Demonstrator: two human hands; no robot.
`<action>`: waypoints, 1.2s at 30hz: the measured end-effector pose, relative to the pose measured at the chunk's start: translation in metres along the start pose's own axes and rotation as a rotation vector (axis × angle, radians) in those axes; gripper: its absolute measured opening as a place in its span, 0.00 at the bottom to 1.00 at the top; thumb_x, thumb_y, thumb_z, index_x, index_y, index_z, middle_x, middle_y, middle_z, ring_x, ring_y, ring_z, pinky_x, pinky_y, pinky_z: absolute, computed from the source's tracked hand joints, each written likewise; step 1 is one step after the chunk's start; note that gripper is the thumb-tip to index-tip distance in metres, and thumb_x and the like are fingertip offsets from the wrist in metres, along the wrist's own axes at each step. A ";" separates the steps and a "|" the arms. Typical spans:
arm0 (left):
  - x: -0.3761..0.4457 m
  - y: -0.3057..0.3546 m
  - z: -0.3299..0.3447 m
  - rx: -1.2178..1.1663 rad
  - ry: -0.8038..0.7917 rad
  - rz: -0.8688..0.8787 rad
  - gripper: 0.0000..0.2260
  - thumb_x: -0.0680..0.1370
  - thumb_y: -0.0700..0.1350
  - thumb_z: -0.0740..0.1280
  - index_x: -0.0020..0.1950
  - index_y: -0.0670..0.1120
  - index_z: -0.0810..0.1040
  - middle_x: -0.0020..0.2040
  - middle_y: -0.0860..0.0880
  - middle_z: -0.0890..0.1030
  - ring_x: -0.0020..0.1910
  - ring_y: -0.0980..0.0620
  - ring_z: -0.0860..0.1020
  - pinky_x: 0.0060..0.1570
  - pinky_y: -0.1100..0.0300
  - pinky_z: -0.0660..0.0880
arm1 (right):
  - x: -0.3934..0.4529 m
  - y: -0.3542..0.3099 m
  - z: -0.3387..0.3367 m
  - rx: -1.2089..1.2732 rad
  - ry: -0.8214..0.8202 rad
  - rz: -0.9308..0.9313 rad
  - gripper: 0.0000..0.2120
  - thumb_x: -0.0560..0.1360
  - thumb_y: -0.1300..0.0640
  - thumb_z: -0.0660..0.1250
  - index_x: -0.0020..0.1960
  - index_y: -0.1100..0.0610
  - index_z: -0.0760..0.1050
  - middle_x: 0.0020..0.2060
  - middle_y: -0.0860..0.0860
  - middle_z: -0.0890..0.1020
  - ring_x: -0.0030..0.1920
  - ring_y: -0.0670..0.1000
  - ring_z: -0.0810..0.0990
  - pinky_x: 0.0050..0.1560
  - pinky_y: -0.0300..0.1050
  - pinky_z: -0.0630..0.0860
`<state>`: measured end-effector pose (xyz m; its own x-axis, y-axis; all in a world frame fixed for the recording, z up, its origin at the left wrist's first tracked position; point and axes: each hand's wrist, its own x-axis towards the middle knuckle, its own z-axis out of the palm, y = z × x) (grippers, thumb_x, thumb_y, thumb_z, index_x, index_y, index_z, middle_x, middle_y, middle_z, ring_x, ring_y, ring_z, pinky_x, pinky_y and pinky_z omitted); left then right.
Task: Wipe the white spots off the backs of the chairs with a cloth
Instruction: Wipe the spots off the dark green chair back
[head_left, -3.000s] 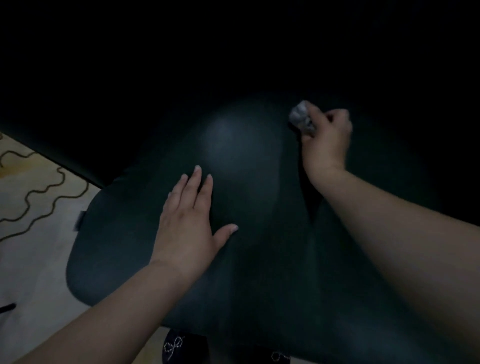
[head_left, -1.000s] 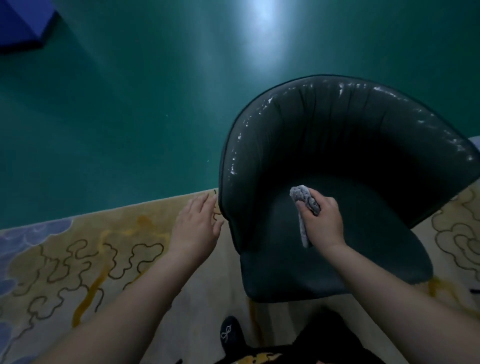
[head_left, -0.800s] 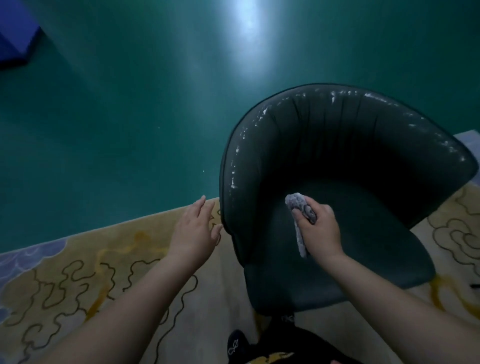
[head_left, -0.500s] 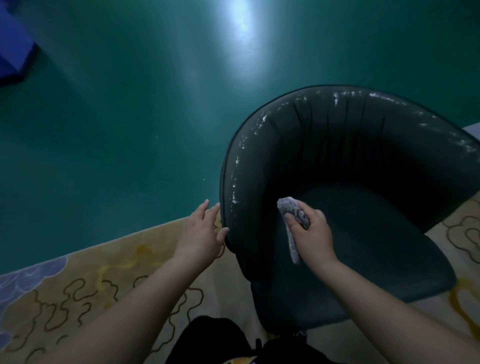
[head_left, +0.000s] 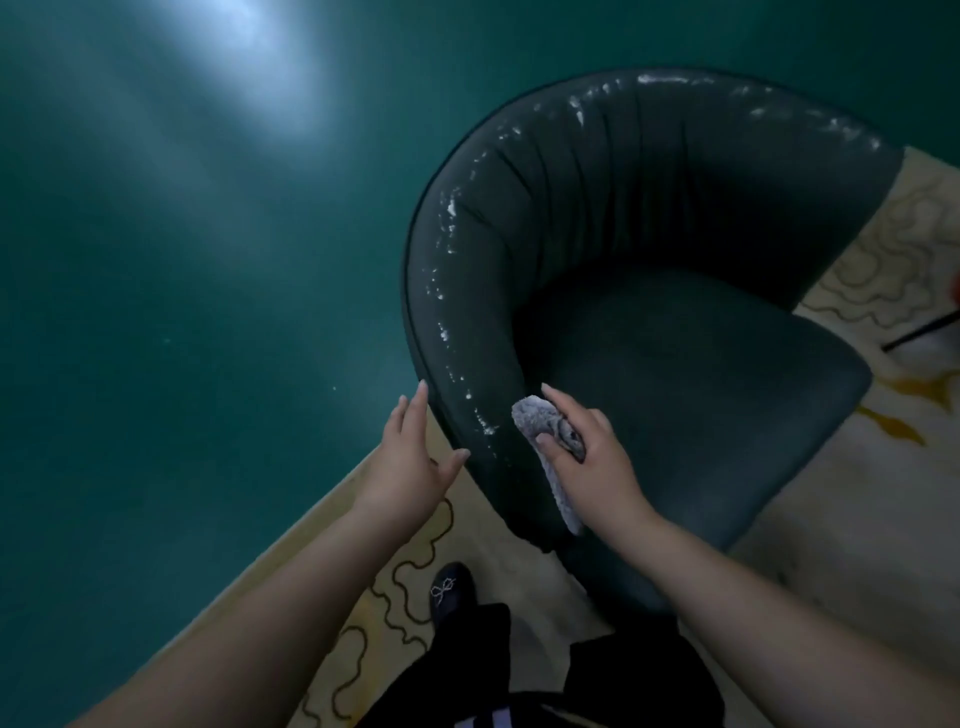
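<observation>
A dark green tub chair (head_left: 675, 364) with a curved, pleated back stands in front of me. White spots (head_left: 447, 291) run along the top rim of its back, from the near left end round to the far right. My right hand (head_left: 587, 462) grips a crumpled grey cloth (head_left: 535, 421) just inside the near left end of the rim, beside the lowest spots. A strip of the cloth hangs down below the hand. My left hand (head_left: 410, 462) is spread with straight fingers at the outer side of the rim, fingertips close to it; contact is unclear.
The chair stands on a cream rug (head_left: 857, 519) with curly brown and yellow lines. A glossy green floor (head_left: 182, 260) fills the left and far side. My dark shoe (head_left: 451, 592) and trouser legs are below. A thin dark rod (head_left: 919, 332) lies at the right edge.
The chair now shows its open front where its dark back filled the view. In the last second both hands moved towards the near left end of the rim, the cloth coming beside the spots.
</observation>
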<state>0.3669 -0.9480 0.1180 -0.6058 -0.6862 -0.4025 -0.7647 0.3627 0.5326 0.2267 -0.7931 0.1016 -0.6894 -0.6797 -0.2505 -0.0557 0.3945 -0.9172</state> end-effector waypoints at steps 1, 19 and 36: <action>0.007 -0.002 -0.002 -0.013 -0.030 0.035 0.42 0.75 0.56 0.69 0.78 0.57 0.43 0.79 0.50 0.50 0.70 0.50 0.67 0.67 0.52 0.69 | -0.002 0.002 0.011 -0.002 0.047 -0.008 0.24 0.77 0.58 0.66 0.65 0.32 0.67 0.51 0.41 0.70 0.52 0.30 0.71 0.49 0.18 0.64; 0.040 -0.020 -0.004 -0.118 -0.152 0.126 0.49 0.71 0.48 0.75 0.79 0.52 0.41 0.75 0.50 0.57 0.45 0.67 0.74 0.47 0.72 0.69 | 0.003 0.029 0.081 -0.063 0.256 -0.070 0.23 0.75 0.58 0.69 0.65 0.38 0.72 0.47 0.43 0.67 0.49 0.42 0.74 0.52 0.25 0.69; 0.061 -0.021 -0.022 -0.152 -0.178 0.130 0.51 0.70 0.48 0.76 0.78 0.56 0.39 0.75 0.55 0.62 0.36 0.70 0.78 0.45 0.62 0.75 | 0.028 0.016 0.089 -0.169 0.287 -0.198 0.20 0.75 0.56 0.69 0.65 0.42 0.75 0.44 0.43 0.66 0.47 0.45 0.72 0.50 0.25 0.68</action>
<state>0.3510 -1.0113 0.0983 -0.7361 -0.5136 -0.4409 -0.6444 0.3320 0.6889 0.2711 -0.8605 0.0520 -0.8262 -0.5615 0.0453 -0.3100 0.3859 -0.8689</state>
